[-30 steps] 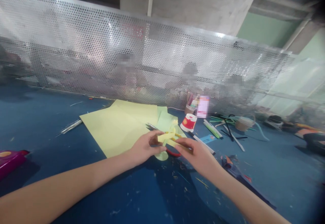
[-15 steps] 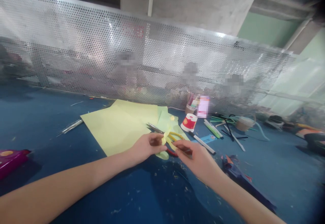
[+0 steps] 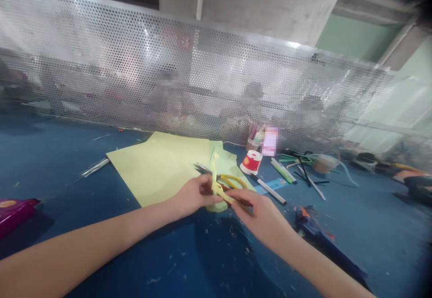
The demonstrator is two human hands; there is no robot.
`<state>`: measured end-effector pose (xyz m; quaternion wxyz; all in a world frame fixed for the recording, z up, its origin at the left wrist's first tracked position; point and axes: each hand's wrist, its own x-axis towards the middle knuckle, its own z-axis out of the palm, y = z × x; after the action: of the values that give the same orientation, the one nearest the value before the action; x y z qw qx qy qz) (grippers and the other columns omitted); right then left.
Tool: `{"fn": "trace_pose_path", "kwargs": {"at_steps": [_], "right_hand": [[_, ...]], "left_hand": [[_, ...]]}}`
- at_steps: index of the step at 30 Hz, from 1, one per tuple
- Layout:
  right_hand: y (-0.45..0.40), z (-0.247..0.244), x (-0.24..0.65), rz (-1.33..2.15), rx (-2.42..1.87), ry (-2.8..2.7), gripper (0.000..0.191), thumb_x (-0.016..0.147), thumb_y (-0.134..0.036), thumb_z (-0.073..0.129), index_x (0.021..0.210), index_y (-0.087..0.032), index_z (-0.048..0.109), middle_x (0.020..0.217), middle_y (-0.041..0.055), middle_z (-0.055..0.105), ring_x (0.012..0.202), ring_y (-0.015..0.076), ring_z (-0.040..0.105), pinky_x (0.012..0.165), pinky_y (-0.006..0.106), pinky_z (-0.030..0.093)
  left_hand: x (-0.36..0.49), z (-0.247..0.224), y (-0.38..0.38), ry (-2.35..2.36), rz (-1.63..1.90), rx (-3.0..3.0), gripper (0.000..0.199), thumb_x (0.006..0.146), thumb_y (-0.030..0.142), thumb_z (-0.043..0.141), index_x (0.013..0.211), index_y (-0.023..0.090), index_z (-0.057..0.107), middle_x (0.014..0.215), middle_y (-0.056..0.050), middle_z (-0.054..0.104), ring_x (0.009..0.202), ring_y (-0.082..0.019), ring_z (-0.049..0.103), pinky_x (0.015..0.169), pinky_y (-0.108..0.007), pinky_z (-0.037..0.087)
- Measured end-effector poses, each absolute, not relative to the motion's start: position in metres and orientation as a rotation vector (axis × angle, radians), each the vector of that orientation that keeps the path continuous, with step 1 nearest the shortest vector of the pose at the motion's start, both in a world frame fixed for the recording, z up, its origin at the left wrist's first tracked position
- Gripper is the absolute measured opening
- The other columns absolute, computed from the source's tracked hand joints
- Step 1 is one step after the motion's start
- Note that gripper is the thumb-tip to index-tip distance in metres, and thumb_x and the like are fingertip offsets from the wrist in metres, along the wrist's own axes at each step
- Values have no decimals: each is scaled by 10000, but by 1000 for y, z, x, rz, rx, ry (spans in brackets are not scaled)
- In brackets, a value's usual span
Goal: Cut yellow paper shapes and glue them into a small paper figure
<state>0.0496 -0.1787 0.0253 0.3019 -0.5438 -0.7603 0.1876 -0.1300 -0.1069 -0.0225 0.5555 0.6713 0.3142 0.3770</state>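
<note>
A narrow yellow cut-out paper strip (image 3: 215,177) with a small rounded tip stands up between my two hands. My left hand (image 3: 192,195) pinches it from the left with thumb and fingers. On the other side, my right hand (image 3: 259,205) has its fingers closed on the strip's lower end. Behind the hands, scissors (image 3: 235,181) with yellow and red handles lie on the paper, partly hidden. Large pale yellow sheets (image 3: 158,167) spread to the left, with a light green sheet (image 3: 229,165) beside them.
An upturned red and white paper cup (image 3: 251,163) stands behind my right hand. Nearby are markers (image 3: 282,172), a blue ruler (image 3: 276,184) and pipe cleaners (image 3: 305,174). A magenta object (image 3: 15,214) sits far left, dark blue scraps (image 3: 324,239) right. A perforated metal screen (image 3: 118,73) borders the blue surface.
The yellow paper strip has turned more upright, and its rounded tip has shifted left. My right hand has moved slightly left along its lower end; my left hand stays nearly in place.
</note>
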Motion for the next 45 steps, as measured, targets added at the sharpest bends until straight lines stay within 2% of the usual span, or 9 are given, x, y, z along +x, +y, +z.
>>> {"fn": "trace_pose_path", "kwargs": {"at_steps": [4,9,15,23,28,32,36,40,45], "right_hand": [[-174,19,51,519,-1428,-1990,223,815,-211,520,990,-205,659,992,36,697,866,170,649,778,291,511],[-172,14,53,553,-1473,-2013,191,832,-280,520,936,-216,667,841,19,713,713,167,649,673,292,509],[-169,15,49,526,-1546,-2024,146,811,-240,539,844,-202,676,750,4,704,641,156,622,617,278,473],[-167,11,49,560,-1490,-2034,182,819,-241,504,884,-222,673,735,9,696,609,166,613,575,288,471],[-167,9,47,555,-1475,-2050,190,802,-204,506,889,-217,675,715,12,692,591,163,613,551,280,460],[-169,9,47,520,-1477,-2081,188,789,-169,495,855,-201,668,663,6,664,568,151,588,544,270,441],[-173,11,49,498,-1526,-2066,201,784,-186,508,914,-189,661,619,2,644,512,143,548,511,271,434],[-176,12,49,531,-1524,-2001,179,801,-233,520,895,-194,667,698,24,685,580,162,598,562,292,483],[-174,10,50,538,-1475,-1947,178,810,-289,536,873,-199,677,831,47,710,708,187,651,646,315,522]], "left_hand": [[-131,-25,-107,738,850,1672,382,618,297,716,952,159,593,864,-47,652,767,-188,591,665,-288,438],[-133,-24,-107,769,826,1737,358,642,316,705,949,155,615,812,-36,649,715,-170,583,645,-279,442],[-132,-23,-109,735,784,1787,324,648,289,707,928,153,614,797,-27,623,709,-157,569,670,-286,457],[-132,-22,-111,745,764,1829,315,651,285,695,921,161,587,756,-11,591,675,-150,567,619,-265,466],[-134,-23,-110,778,810,1888,319,628,278,707,905,169,591,857,-25,578,697,-155,581,614,-264,464],[-133,-21,-112,759,799,1828,405,635,262,702,994,160,544,810,-27,603,691,-162,569,604,-273,449],[-133,-19,-112,729,818,1748,339,641,243,686,935,153,544,772,-12,590,680,-145,551,626,-278,449],[-132,-19,-110,769,826,1763,252,659,268,684,849,156,563,709,14,562,637,-120,516,621,-265,431],[-133,-21,-108,786,851,1803,273,673,327,691,856,160,576,752,-2,579,671,-134,534,632,-267,432]]}}
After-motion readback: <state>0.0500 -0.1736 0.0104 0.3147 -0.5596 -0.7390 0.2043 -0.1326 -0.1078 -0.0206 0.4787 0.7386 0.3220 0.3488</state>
